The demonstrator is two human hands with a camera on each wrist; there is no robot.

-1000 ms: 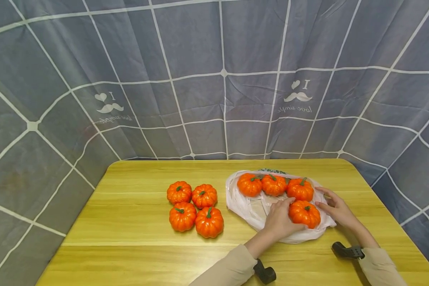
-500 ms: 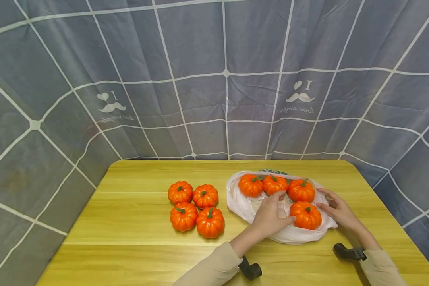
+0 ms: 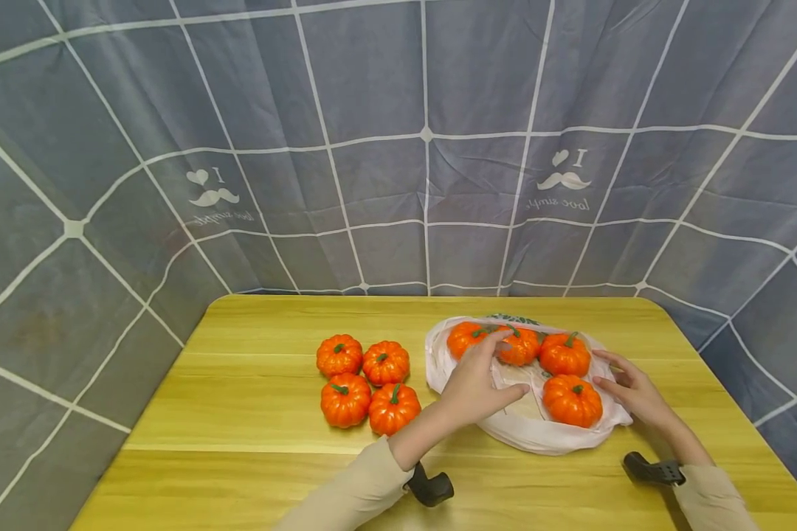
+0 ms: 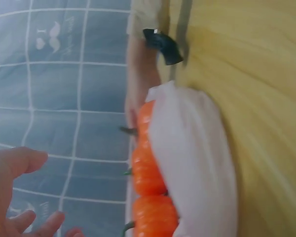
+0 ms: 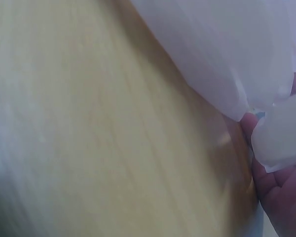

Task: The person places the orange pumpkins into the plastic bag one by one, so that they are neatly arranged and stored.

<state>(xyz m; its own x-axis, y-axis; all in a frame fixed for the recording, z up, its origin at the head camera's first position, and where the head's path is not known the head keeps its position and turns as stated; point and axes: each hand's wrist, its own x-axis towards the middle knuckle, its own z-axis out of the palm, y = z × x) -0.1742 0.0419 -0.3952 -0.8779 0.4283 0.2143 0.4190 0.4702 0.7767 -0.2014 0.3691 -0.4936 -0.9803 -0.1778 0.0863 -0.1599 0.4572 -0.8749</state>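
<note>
A white plastic bag [image 3: 528,435] lies spread on the table with several small orange pumpkins in it. One pumpkin [image 3: 573,402] sits at its near right, and others, such as the pumpkin [image 3: 564,355], line its far side. My left hand [image 3: 471,387] hovers over the bag's left half, thumb and fingers spread apart and holding nothing; it partly covers the far-left pumpkins. At the bag's right edge is my right hand [image 3: 637,394]. The right wrist view shows bag plastic [image 5: 281,128] between the thumb and fingers of that hand.
Left of the bag, several loose pumpkins [image 3: 345,400] stand close together on the wooden table [image 3: 239,428]. My left forearm passes just in front of the nearest one. A grey checked curtain [image 3: 372,177] hangs behind the table and along its sides.
My left hand has let go of the near-right pumpkin and moved left across the bag, its fingers spreading. That pumpkin stays in the bag. My right hand keeps its place at the bag's edge.
</note>
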